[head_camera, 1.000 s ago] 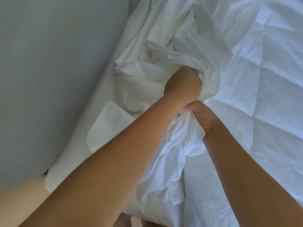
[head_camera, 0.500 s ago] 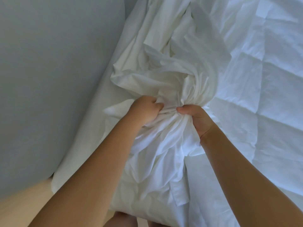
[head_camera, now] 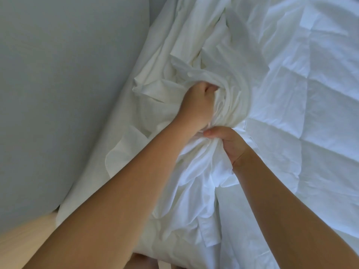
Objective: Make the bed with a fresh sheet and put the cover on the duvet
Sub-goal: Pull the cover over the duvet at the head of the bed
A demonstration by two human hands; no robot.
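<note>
A white duvet cover lies bunched in deep folds along the left side of the bed. My left hand grips a gathered fistful of it, fingers curled into the cloth. Just below and to the right, my right hand grips the same gathered bundle, thumb on top. The two hands almost touch. A loose tail of the cover hangs down between my forearms. To the right spreads white creased bedding with fold lines; whether it is the duvet or the sheet I cannot tell.
A grey wall runs close along the bed's left side. Pale wooden floor shows at the lower left. A white edge of bedding droops toward the gap by the wall.
My left hand has moved up and forward from beside the right hand, taking a new grip higher on the bunched cover. My right hand has kept its hold in nearly the same place.
</note>
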